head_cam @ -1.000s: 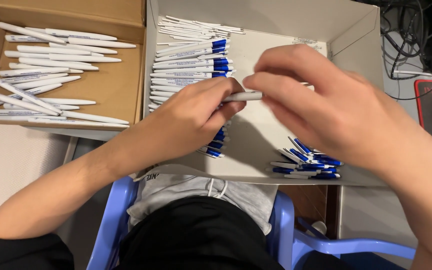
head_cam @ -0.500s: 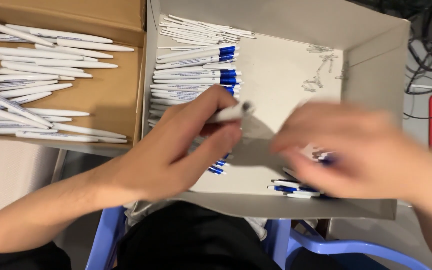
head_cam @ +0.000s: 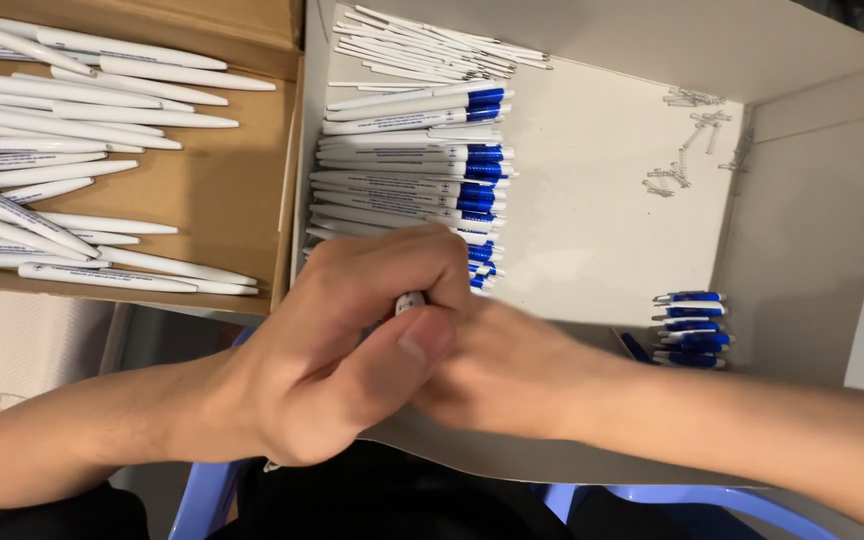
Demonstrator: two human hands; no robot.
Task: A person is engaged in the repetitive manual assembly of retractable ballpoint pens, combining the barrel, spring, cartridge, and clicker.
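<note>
White pen (head_cam: 409,301), mostly hidden, only its tip showing, clasped between both hands' fingers (head_cam: 422,345)

Both hands locked together low in the middle, fists pressed close.

The left hand (head_cam: 352,340) comes in from the lower left on a bare forearm, fingers curled tight into a fist, knuckles up, thumb laid flat across the front with its nail facing the camera. The right hand (head_cam: 512,375) arrives from the lower right, its bare forearm running out toward the bottom right corner; its back faces up and its fingers are tucked out of sight under and behind the left fist. The two hands touch, thumb against knuckles, and the right one is slightly blurred. Both wrists are nearly straight.
</note>
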